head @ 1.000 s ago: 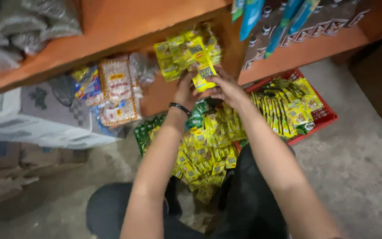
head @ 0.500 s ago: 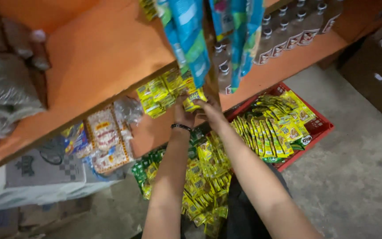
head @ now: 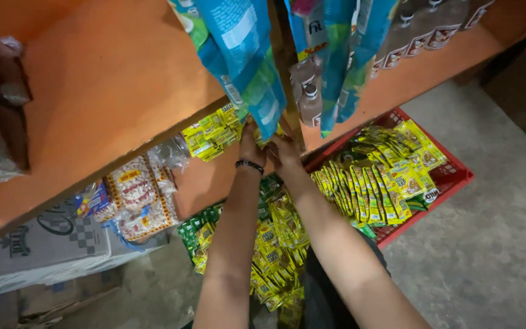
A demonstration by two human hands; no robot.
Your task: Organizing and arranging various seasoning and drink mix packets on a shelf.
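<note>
hands (head: 269, 146) reach yellow sachets (head: 211, 133), fingers seemingly hidden.

From my view over the arms, both hands reach up under the edge of the upper shelf (head: 111, 91): my left hand (head: 252, 145) and right hand (head: 284, 152) sit side by side, nearly touching, partly hidden behind the hanging packets (head: 245, 55). Just left of my left hand, a stack of sachets (head: 211, 134) lies on the lower shelf. Further left on that shelf sit bagged snacks (head: 135, 195). Below my forearms, strips of sachets (head: 275, 244) hang down. To the right, a crate (head: 452, 176) on the floor (head: 488, 244) holds more sachets. Bottles (head: 421, 30) stand on the shelf at upper right. Boxes (head: 44, 250) lie at lower left.
</note>
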